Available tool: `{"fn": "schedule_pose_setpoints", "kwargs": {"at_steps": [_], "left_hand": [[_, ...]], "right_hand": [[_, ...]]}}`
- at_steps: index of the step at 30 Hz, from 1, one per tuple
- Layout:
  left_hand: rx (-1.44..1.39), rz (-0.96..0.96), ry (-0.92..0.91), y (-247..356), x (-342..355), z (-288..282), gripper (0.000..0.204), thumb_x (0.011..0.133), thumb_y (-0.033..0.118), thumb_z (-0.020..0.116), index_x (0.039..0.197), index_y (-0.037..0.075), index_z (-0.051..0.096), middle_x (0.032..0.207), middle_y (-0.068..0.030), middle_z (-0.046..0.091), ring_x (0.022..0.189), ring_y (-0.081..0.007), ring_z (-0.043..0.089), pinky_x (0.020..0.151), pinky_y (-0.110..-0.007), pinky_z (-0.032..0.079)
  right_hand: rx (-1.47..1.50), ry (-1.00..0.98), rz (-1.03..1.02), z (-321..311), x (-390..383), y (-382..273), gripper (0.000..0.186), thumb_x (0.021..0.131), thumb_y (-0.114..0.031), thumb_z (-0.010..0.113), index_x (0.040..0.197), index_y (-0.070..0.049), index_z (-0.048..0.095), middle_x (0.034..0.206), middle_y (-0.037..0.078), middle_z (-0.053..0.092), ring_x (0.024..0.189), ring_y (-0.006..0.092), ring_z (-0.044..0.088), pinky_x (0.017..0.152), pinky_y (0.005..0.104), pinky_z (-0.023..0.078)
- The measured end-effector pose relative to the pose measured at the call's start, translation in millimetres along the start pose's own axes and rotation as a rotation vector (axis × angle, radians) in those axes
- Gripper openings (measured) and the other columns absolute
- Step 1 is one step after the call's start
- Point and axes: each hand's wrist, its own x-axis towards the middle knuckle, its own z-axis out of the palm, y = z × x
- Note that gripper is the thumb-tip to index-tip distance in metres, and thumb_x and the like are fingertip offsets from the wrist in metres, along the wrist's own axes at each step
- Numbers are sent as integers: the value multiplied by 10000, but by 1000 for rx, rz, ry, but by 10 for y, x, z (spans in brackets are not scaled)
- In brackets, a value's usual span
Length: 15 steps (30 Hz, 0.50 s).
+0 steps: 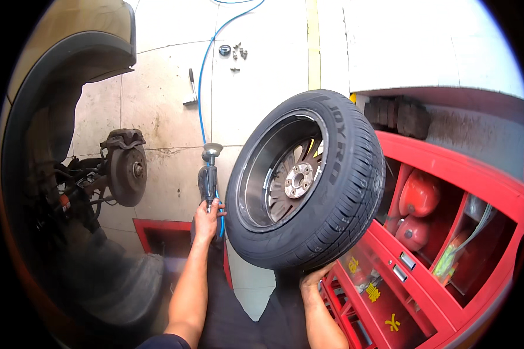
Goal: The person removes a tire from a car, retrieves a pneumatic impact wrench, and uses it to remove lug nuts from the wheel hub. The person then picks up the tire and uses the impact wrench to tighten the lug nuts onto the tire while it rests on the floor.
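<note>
My left hand (pixel 206 218) is closed around the rear of a black air tool (pixel 208 183) with a round, dish-shaped metal head pointing away from me. A blue hose (pixel 202 93) runs near the tool and across the floor. To its right, a wheel with a black tyre (pixel 355 168) is tilted, its inner side facing left. The spoked rim and its bolt-holed hub face (pixel 298 180) show inside. My right hand (pixel 315 276) grips the tyre from below at its near lower edge; some fingers are hidden under it.
At left, a bare brake disc (pixel 128 174) with its caliper (pixel 124 138) sits in a car's wheel arch (pixel 70 52). Several bolts (pixel 239 53), a round black cap (pixel 225 50) and a black-handled tool (pixel 191 87) lie on the floor. A red cabinet (pixel 448 160) with red helmets (pixel 419 193) stands right.
</note>
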Motion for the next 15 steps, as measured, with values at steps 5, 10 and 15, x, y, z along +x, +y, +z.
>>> {"fn": "schedule_pose_setpoints", "kwargs": {"at_steps": [5, 10, 15], "left_hand": [[228, 26, -115, -275, -83, -159, 391, 1015, 352, 650, 1077, -34, 654, 910, -134, 738, 799, -199, 727, 745, -340, 569], [415, 96, -85, -347, -115, -14, 412, 1010, 374, 652, 1037, -37, 651, 882, -135, 740, 781, -202, 718, 776, -343, 565], [272, 209, 93, -381, -80, 141, 378, 1035, 357, 623, 963, -14, 629, 790, -109, 703, 659, -167, 642, 702, -309, 521]], "right_hand": [[275, -72, 225, -756, -84, 62, 946, 933, -807, 356, 1611, -152, 278, 1668, 72, 263, 1490, 343, 298, 1227, 521, 238], [474, -46, 200, -1127, 172, 565, 832, 973, -713, 378, 1567, -131, 353, 1606, 88, 363, 1447, 336, 365, 1188, 547, 310], [493, 42, 455, -1433, 154, 1469, 878, 953, -743, 369, 1580, -132, 311, 1625, 88, 313, 1468, 337, 313, 1199, 553, 267]]}}
